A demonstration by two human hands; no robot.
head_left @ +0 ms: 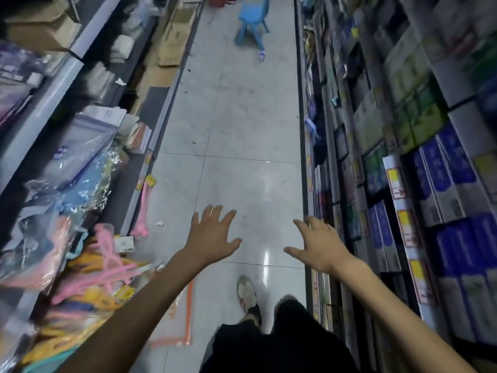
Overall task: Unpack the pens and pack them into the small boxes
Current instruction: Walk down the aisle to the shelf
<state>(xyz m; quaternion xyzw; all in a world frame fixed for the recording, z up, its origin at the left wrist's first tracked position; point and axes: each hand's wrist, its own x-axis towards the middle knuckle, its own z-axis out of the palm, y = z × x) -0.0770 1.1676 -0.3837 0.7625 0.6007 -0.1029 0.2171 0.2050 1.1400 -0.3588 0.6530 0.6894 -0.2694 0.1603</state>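
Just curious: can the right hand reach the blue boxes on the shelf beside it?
Probably yes: the right hand is open and empty, and nothing stands between it and the blue boxes.

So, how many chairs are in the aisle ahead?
1: a blue plastic chair stands on the floor at the far end of the aisle. Others may be hidden beyond the top edge of the view.
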